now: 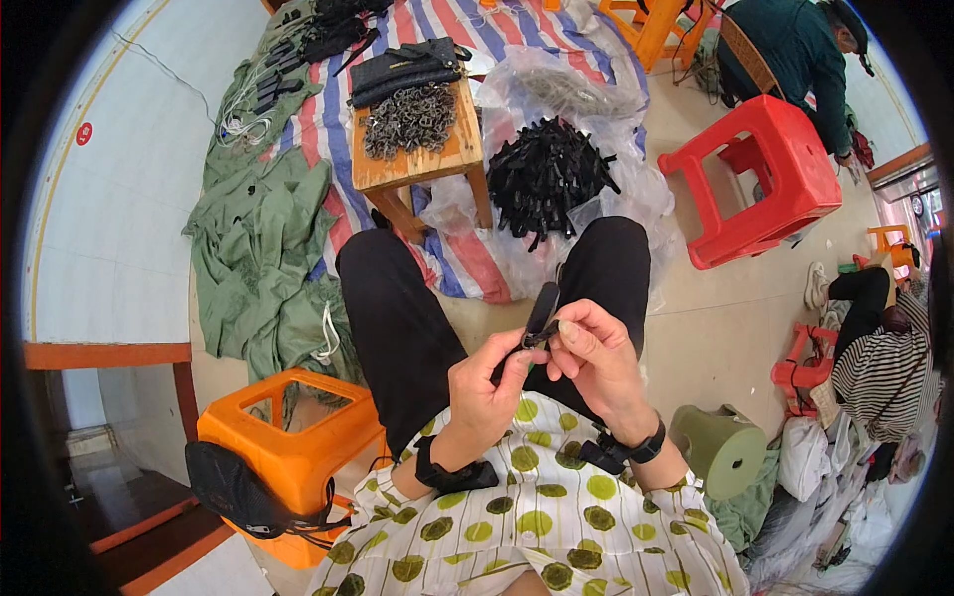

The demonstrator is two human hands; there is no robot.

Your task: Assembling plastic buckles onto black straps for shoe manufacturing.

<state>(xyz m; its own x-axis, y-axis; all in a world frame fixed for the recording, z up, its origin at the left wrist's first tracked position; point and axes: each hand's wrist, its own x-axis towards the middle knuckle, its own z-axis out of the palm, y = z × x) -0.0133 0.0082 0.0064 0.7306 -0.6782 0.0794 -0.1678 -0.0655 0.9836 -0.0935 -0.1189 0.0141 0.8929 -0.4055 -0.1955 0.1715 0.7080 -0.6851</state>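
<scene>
**Black strap pinched between two hands, its joint being worked**

A black strap (543, 306) is held in front of the lap, between the thighs (397, 333). It is gripped by the left hand (484, 390) between thumb and bent fingers, with one flat length left standing up. The right hand (608, 370) is closed in a fingertip pinch, thumb against forefinger, on a small dark end (555, 329) beside the left fingertips. Whether this end is strap or metal cannot be told.

The step in hand is judged to be the threading or seating of the strap at a small fitting, largely hidden by the fingers. For the next move, a steady left grip and a short, careful pull by the right fingertips seem to be called for; slack could let the end slip back.

Metal buckles (407, 121) are heaped on the wooden stool (437, 167), nearer its far edge than its near one, with a black pouch (407, 72) laid along that far edge. Black straps (550, 179) are piled past the stool's right edge, on clear plastic sheeting (641, 184).
</scene>
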